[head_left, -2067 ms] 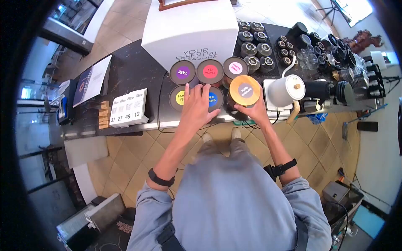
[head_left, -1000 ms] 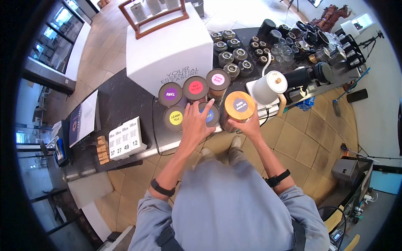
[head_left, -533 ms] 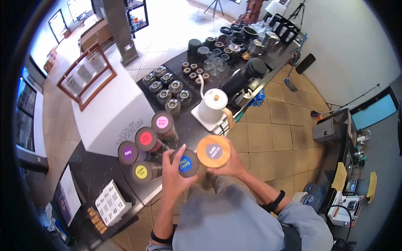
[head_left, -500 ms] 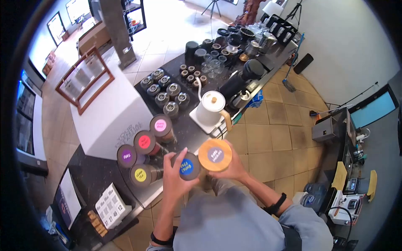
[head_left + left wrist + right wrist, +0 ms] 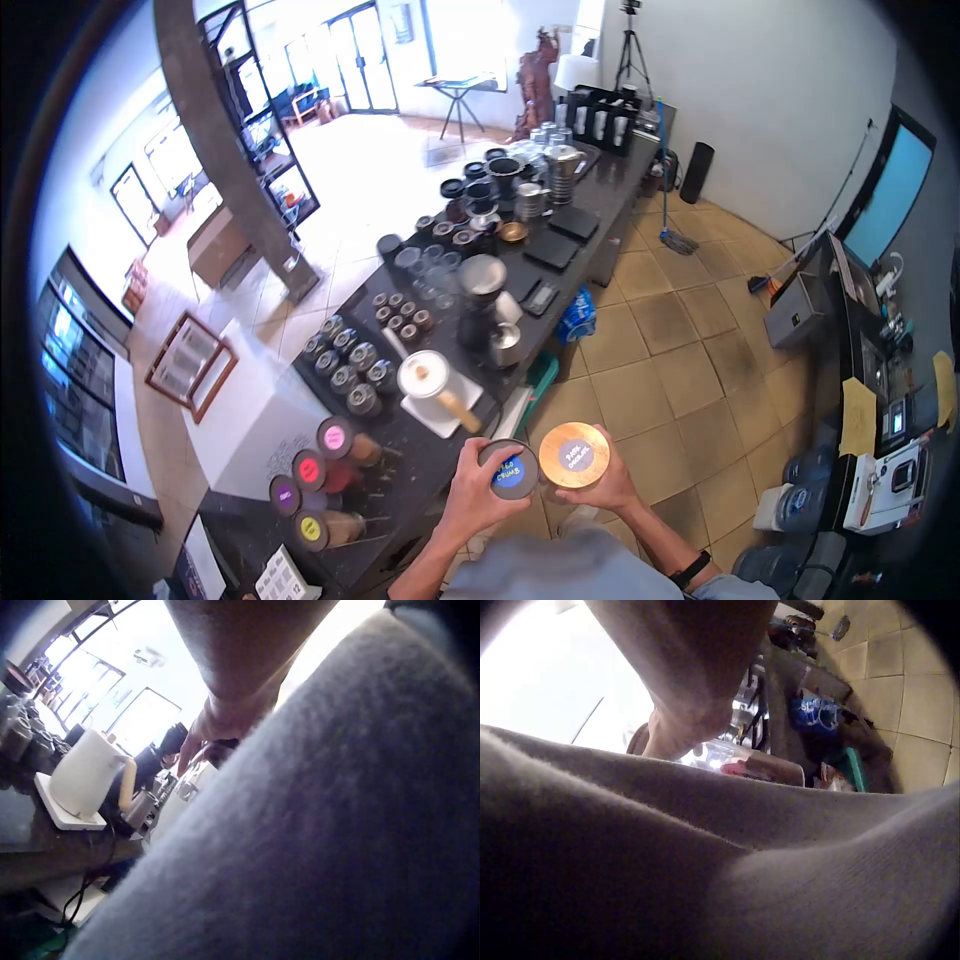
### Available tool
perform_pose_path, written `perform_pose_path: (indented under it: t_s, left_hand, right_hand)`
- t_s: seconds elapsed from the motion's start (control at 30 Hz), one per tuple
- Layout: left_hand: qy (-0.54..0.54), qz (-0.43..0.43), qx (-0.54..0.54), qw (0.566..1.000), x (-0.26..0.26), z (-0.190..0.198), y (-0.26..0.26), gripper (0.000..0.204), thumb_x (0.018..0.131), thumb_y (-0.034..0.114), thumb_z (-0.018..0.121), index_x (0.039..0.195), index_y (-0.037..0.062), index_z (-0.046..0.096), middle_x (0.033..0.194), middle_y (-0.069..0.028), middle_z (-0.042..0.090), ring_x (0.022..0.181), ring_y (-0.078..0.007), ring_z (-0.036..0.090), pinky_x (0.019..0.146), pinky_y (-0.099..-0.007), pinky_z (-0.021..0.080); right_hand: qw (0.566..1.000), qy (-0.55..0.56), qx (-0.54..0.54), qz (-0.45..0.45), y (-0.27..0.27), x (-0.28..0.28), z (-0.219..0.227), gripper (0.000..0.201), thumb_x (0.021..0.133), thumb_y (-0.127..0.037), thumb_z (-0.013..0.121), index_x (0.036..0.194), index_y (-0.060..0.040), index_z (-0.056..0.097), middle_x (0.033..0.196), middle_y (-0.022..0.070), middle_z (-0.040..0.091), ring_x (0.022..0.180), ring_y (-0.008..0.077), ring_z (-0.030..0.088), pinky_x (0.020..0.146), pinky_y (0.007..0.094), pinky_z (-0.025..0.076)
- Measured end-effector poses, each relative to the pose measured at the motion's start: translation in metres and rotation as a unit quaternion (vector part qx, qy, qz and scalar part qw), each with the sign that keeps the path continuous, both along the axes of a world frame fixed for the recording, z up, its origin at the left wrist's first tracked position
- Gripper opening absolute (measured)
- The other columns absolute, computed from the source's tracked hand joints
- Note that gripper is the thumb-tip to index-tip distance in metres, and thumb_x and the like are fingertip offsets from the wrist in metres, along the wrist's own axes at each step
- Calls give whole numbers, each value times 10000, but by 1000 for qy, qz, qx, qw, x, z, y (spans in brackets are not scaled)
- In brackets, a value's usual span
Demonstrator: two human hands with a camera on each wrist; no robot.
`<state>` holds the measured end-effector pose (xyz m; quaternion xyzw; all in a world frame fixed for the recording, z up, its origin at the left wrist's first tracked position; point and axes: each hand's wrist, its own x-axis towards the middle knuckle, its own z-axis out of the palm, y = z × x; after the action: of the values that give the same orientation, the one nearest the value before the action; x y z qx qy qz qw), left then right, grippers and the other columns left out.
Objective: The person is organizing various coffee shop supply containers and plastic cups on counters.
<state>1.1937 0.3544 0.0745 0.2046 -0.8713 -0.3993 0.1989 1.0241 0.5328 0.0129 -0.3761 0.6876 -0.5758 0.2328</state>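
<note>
In the head view my left hand (image 5: 472, 498) grips a jar with a dark lid and a blue label (image 5: 509, 472) that reads "Oreo crumb". My right hand (image 5: 614, 486) holds a jar with a wooden lid (image 5: 560, 480) and a grey "dark chocolate" label. The two jars are side by side in front of my body, past the counter's front edge and over the floor. Sleeve cloth fills much of both wrist views. A clear jar body (image 5: 772, 766) shows beyond the right hand (image 5: 679, 729) in the right wrist view.
Several dark-lidded jars, one with a yellow label (image 5: 312, 530), stand on the counter at lower left. Beside them are a white gooseneck kettle (image 5: 427, 376), small glass jars (image 5: 345, 378) and a grinder (image 5: 482, 300). Tiled floor (image 5: 660, 400) lies right of the counter, with a mop (image 5: 678, 242) farther back.
My left hand has lifted the blue-labelled jar away from the other jars. Both hands have carried their jars off the counter while the view has turned right.
</note>
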Motion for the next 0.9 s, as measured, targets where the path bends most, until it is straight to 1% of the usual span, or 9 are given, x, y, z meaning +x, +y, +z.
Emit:
perform_pose_path:
  t_s: [0.1, 0.2, 0.27, 0.4, 0.5, 0.67, 0.8, 0.87, 0.9]
  left_hand:
    - [-4, -32, -17, 999, -68, 1, 27, 681, 582, 209, 878, 1229, 159, 671, 1229, -188, 498, 1149, -379, 569, 971, -440, 518]
    - [4, -66, -13, 998, -136, -7, 51, 673, 591, 218, 880, 1229, 156, 674, 1226, -196, 498, 1153, -384, 569, 975, -438, 513]
    - [13, -79, -20, 997, -180, -2, 66, 671, 595, 224, 881, 1231, 156, 677, 1227, -203, 498, 1150, -388, 568, 978, -439, 510]
    - [22, -102, -8, 995, -253, -3, 91, 660, 609, 248, 880, 1232, 154, 686, 1232, -218, 499, 1155, -396, 560, 993, -444, 499]
    - [12, -123, -1, 992, -299, 1, 97, 669, 611, 252, 876, 1244, 163, 681, 1237, -220, 494, 1179, -406, 548, 995, -446, 499]
    - [4, -167, 7, 986, -388, -11, 90, 697, 612, 244, 872, 1274, 186, 664, 1264, -216, 481, 1204, -413, 537, 999, -438, 497]
    - [16, -185, 15, 983, -473, -25, 66, 690, 612, 231, 866, 1270, 182, 665, 1271, -220, 482, 1215, -413, 538, 1007, -440, 490]
    - [19, -182, 27, 983, -518, -34, 52, 691, 610, 229, 865, 1270, 183, 666, 1264, -220, 484, 1209, -412, 541, 1005, -441, 489]
    - [20, -180, 31, 983, -542, -37, 44, 692, 608, 227, 865, 1270, 183, 667, 1257, -220, 485, 1203, -412, 543, 1004, -443, 488]
  right_hand:
    - [998, -14, -43, -32, 33, -60, -8, 1239, 561, -289, 1008, 1504, 44, 277, 1358, 149, 574, 1270, 241, 565, 1084, 379, 462]
    - [998, 31, -33, -45, 70, -117, -13, 1236, 564, -291, 1009, 1502, 46, 279, 1359, 156, 580, 1281, 248, 565, 1079, 385, 469]
    - [994, 62, -67, -59, 86, -158, -16, 1231, 570, -284, 1006, 1505, 39, 273, 1361, 162, 579, 1284, 249, 564, 1078, 388, 469]
    - [992, 69, -42, -93, 120, -218, -2, 1226, 566, -265, 1006, 1503, 27, 271, 1353, 155, 579, 1265, 247, 572, 1075, 386, 471]
    - [990, 60, -62, -116, 131, -254, -3, 1212, 565, -253, 1004, 1498, 16, 277, 1348, 149, 574, 1256, 241, 573, 1070, 382, 476]
    - [986, 37, -59, -149, 137, -325, -16, 1188, 565, -213, 999, 1489, 15, 288, 1351, 140, 564, 1270, 233, 560, 1071, 380, 475]
    - [988, 48, -22, -145, 129, -394, -17, 1192, 567, -189, 995, 1498, 14, 280, 1360, 138, 555, 1270, 227, 558, 1073, 380, 475]
    - [982, 30, -12, -186, 120, -435, -21, 1155, 570, -176, 979, 1492, 2, 306, 1357, 152, 575, 1260, 243, 579, 1058, 392, 486]
    - [983, 30, -2, -183, 115, -460, -24, 1155, 570, -176, 979, 1492, 2, 306, 1357, 152, 575, 1260, 243, 579, 1058, 392, 486]
